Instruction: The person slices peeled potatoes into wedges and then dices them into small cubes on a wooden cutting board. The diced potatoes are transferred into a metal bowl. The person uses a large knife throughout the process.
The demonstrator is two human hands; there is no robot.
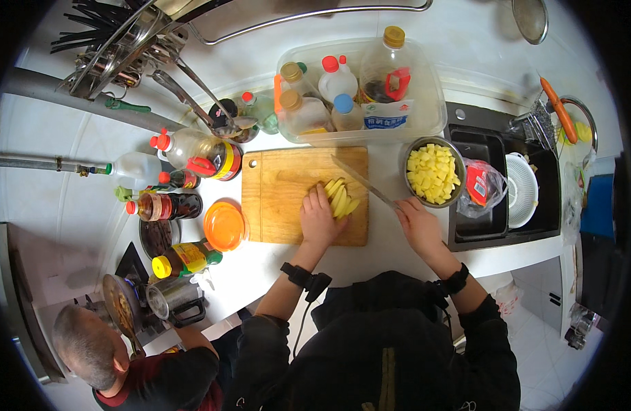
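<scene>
A wooden cutting board [279,195] lies on the white counter before me. My left hand [318,218] rests on its right part, fingers against a bunch of yellow sticks, apparently potato [341,199]; whether it grips them I cannot tell. In my right hand [418,226] is the handle of a kitchen knife [366,184]. Its blade points up and left over the board's right edge, apart from the sticks. Beyond my right hand, a metal bowl [409,191] holds many yellow cubes of the same look.
A plastic bin [315,138] of bottles stands behind the board, an orange lid [225,226] and sauce bottles [161,206] to its left. At right is a black sink [477,231] with a white colander [521,190]. Another person [156,375] is at a frying pan [121,303], lower left.
</scene>
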